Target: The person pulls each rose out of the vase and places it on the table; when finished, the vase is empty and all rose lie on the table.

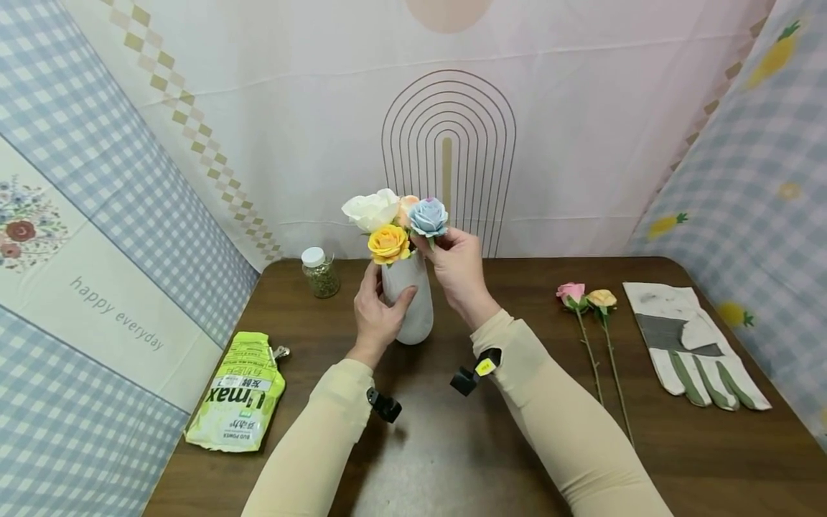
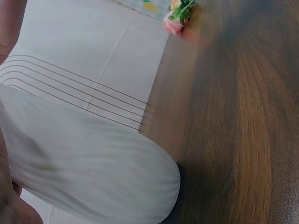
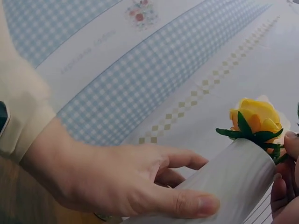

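A white vase (image 1: pixel 413 305) stands on the brown table, gripped around its upper body by my left hand (image 1: pixel 377 312). From its mouth rise a white flower (image 1: pixel 372 210), a yellow rose (image 1: pixel 389 245) and a peach flower (image 1: pixel 406 210), partly hidden. Beside them at the rim, my right hand (image 1: pixel 461 269) pinches a blue rose (image 1: pixel 429 217) just under its bloom; its stem is hidden. The right wrist view shows the left thumb and fingers curled round the vase (image 3: pixel 243 182), and right fingertips (image 3: pixel 292 144) by the rim. In the left wrist view the vase (image 2: pixel 103 163) fills the lower left.
To the right lie a pink rose (image 1: pixel 571 293), a pale yellow rose (image 1: pixel 601 299) and a work glove (image 1: pixel 698 345). At left are a lidded jar (image 1: pixel 320 273) of dried green bits and a green bag (image 1: pixel 237 395) with a clip. Patterned cloth hangs behind the table (image 1: pixel 426 459).
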`<move>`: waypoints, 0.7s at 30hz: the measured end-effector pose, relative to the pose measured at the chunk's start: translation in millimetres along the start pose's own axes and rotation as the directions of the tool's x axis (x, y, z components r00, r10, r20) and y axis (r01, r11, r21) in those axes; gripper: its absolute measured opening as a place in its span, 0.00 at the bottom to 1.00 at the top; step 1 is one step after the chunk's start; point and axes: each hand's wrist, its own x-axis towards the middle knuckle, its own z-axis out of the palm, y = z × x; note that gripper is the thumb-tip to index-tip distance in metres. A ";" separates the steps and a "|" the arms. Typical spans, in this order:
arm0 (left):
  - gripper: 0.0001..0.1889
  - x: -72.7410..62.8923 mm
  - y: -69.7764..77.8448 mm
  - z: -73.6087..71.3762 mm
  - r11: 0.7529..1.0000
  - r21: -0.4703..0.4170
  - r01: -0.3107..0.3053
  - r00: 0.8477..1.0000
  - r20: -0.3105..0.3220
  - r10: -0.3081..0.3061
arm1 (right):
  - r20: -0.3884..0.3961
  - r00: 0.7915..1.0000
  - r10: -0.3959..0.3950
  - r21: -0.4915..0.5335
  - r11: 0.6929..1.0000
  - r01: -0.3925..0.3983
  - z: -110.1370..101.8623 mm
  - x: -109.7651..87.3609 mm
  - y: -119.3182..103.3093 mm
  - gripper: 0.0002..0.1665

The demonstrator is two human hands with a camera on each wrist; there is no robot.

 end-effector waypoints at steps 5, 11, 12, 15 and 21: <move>0.36 0.0 0.4 -0.4 1.000 0.005 0.003 1.000 0.002 -0.003 | -0.004 0.994 -0.106 -0.093 0.990 0.105 -0.4 -1.9 2.9 0.16; 0.37 -0.9 0.5 -0.3 1.000 0.018 0.007 1.000 -0.002 -0.007 | 0.004 0.987 -0.160 -0.139 0.977 0.159 -1.0 -3.3 3.9 0.15; 0.37 -1.0 0.4 -0.3 1.000 0.020 0.007 1.000 -0.004 -0.007 | 0.005 0.988 -0.152 -0.127 0.980 0.151 -1.5 -3.2 4.0 0.15; 0.37 -0.8 0.1 0.1 1.000 0.019 0.004 1.000 -0.005 -0.004 | 0.006 0.993 -0.119 -0.098 0.988 0.119 -4.0 -3.1 3.8 0.16; 0.36 -0.2 0.2 1.4 1.000 0.005 0.001 1.000 -0.008 -0.001 | 0.022 0.997 -0.073 -0.099 0.992 0.075 -8.5 -3.6 2.4 0.16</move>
